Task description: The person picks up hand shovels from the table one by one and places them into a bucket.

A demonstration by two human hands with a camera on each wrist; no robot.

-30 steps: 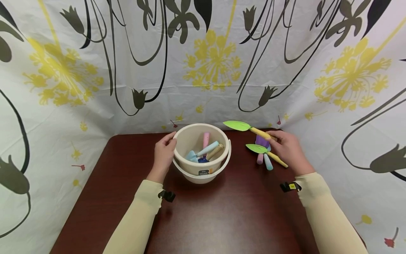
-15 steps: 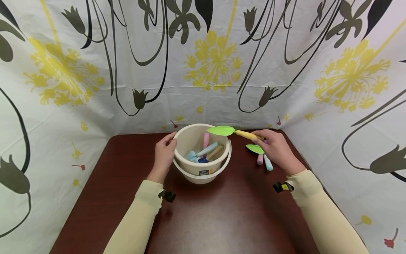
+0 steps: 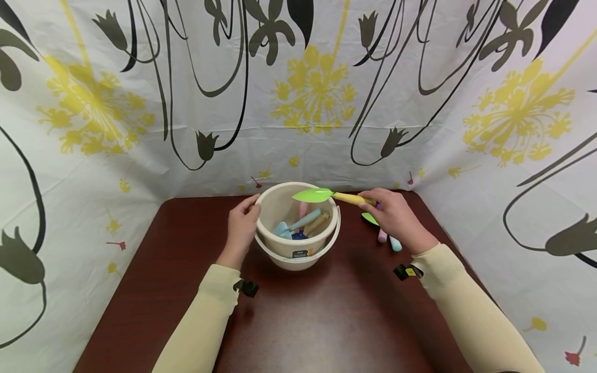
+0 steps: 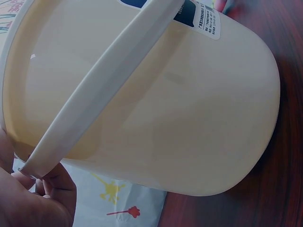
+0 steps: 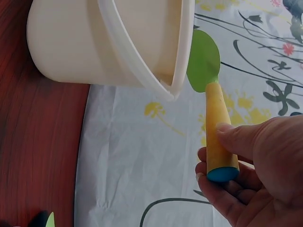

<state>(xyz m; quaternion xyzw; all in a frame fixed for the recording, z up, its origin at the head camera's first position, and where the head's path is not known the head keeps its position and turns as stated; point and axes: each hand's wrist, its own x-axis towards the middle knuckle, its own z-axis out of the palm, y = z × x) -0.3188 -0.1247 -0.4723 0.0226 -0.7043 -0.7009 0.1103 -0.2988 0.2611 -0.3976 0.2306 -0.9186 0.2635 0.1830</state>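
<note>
While left hand (image 3: pixel 242 221) pinches bucket (image 3: pixel 282 248), likely steadying it, right hand (image 3: pixel 394 215) grips trowel (image 3: pixel 344 197) by handle, blade above opening.

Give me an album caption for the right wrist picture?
A right hand holds a yellow-handled green trowel at the mouth of a cream bucket.

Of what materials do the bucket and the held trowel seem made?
Bucket: probably plastic, smooth, slightly glossy, judging by its soft sheen and rounded edges. Trowel: blade perhaps painted metal, thin and evenly green; yellow handle, matte with a blue end, could be painted wood or plastic.
</note>
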